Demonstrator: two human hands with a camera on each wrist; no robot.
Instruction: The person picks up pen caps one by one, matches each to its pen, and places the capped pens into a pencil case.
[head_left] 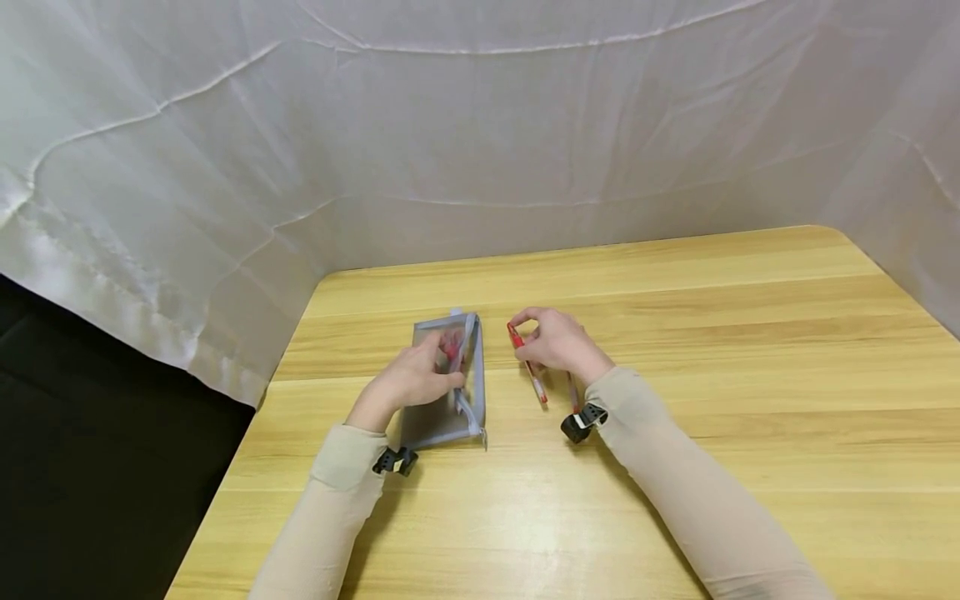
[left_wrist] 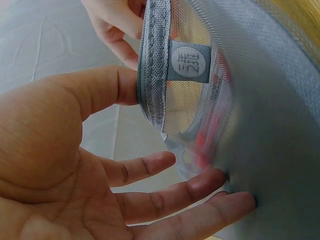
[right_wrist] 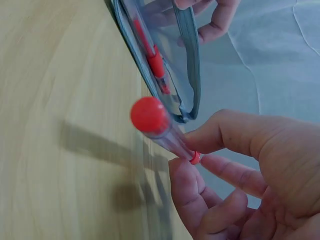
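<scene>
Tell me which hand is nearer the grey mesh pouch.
Left. The left hand rests on the grey mesh pouch, fingers holding its open edge. The right hand is off to the pouch's right, apart from it, pinching a red-capped pen.

Grey mesh pouch open on table, red-capped pen beside it
</scene>
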